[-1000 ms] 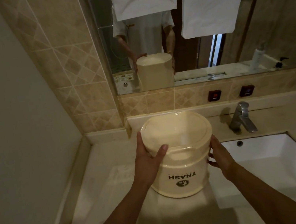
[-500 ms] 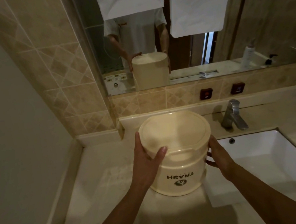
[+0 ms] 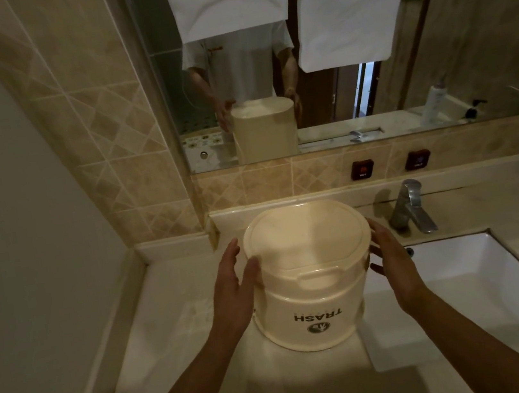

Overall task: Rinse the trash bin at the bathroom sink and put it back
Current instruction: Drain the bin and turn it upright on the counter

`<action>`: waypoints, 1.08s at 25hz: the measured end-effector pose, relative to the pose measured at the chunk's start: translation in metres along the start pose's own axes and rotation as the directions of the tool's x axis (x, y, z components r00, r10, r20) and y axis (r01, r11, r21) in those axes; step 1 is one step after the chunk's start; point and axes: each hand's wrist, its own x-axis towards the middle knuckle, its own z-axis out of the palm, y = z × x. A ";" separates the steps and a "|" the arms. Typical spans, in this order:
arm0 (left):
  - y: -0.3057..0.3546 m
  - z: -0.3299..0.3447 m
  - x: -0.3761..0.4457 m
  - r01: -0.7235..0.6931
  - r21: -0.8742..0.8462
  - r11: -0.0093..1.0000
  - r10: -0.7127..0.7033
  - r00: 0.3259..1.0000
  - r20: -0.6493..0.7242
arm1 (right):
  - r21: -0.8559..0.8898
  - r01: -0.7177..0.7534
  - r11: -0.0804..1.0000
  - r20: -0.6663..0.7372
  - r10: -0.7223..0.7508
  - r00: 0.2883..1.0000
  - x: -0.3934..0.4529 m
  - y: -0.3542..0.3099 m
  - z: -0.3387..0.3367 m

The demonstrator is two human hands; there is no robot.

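A cream trash bin (image 3: 310,276) with a closed lid and the word TRASH on its side stands upright on the counter (image 3: 174,313), just left of the white sink (image 3: 466,283). My left hand (image 3: 234,287) is at the bin's left side, fingers straight, with the thumb against the wall of the bin. On the right side my right hand (image 3: 393,264) has its fingers spread and relaxed close to the lid's rim; I cannot tell whether they touch it.
A chrome faucet (image 3: 411,207) stands behind the sink. A mirror (image 3: 371,95) above the backsplash reflects the bin and a person. A plain wall (image 3: 21,232) bounds the counter on the left. Dark objects sit at the far right edge.
Both hands gripped the bin near its lid before; now their fingers have straightened and eased off its sides. The bin stays in the same spot on the counter.
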 end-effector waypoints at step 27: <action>-0.008 -0.012 -0.020 0.013 -0.064 0.998 -0.010 0.999 0.048 | 0.008 0.085 0.996 0.167 -0.085 0.982 -0.027 -0.004 -0.012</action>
